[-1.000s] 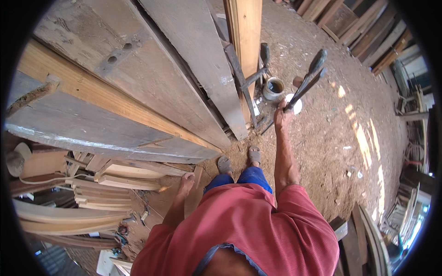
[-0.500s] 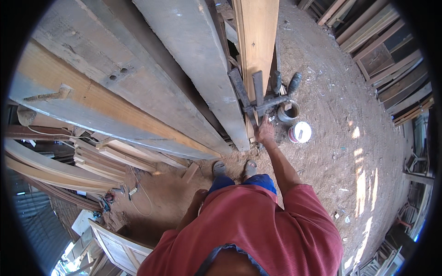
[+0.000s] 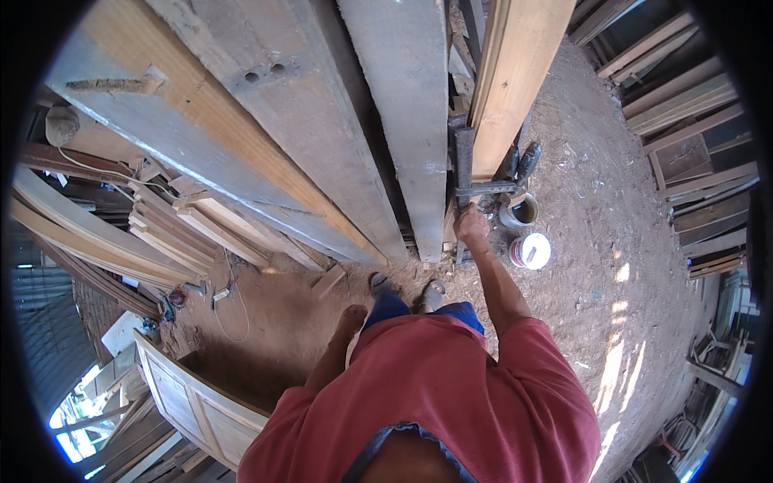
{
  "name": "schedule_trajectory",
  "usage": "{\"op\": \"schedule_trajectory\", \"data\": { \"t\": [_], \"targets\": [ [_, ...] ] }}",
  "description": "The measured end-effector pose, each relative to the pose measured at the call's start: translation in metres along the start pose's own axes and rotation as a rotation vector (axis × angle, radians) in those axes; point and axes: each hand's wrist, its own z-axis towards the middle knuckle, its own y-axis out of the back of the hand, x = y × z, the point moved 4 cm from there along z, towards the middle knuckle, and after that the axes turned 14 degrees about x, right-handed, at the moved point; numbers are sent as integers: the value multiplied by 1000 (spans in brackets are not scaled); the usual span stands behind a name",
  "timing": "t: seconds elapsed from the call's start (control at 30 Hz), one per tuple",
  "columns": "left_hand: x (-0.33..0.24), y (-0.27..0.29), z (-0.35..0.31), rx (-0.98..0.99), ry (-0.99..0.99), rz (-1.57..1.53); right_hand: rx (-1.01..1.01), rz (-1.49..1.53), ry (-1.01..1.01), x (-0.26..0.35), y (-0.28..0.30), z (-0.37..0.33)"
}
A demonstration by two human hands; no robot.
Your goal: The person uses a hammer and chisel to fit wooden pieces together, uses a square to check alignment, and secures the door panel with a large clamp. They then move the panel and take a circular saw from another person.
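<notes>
My right hand (image 3: 473, 228) is closed on the lower end of a dark metal bar clamp (image 3: 464, 157), ahead of me and a little to the right. The clamp stands beside a pale planed board (image 3: 515, 72), with its crossbar next to the board's near end. Two dark rounded handles (image 3: 528, 161) show just right of the crossbar. By my left thigh hangs my left hand (image 3: 351, 318), away from the boards; its fingers are too hidden to make out, and nothing is seen in it.
Thick grey beams (image 3: 398, 97) run away from me on the left. A bucket of dark contents (image 3: 515, 217) and a white-topped bucket (image 3: 530, 251) stand right of my hand. Stacked lumber (image 3: 173, 241) and a panelled wooden piece (image 3: 189, 394) lie left; more planks (image 3: 684, 121) line the far right.
The clamp has turned from slanted to nearly in line with the board, its crossbar now level by the board's end. My right hand keeps hold of it. My left hand has come slightly forward.
</notes>
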Motion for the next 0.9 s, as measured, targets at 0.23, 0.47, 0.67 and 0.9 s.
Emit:
{"op": "schedule_trajectory", "data": {
  "t": [0.23, 0.47, 0.67, 0.9],
  "targets": [
    [103, 20, -3, 10, -209, 660, -322, 97, 802, -87, -46, 59],
    [38, 3, 24, -100, -29, -122, -672, 166, 66, -346, -56, 115],
    [209, 32, -163, -634, 524, -167, 853, -517, 1043, -93, -271, -50],
    [278, 127, -298, -1135, 910, -141, 1005, 43, 62, 150, -324, -53]
  ]
}}
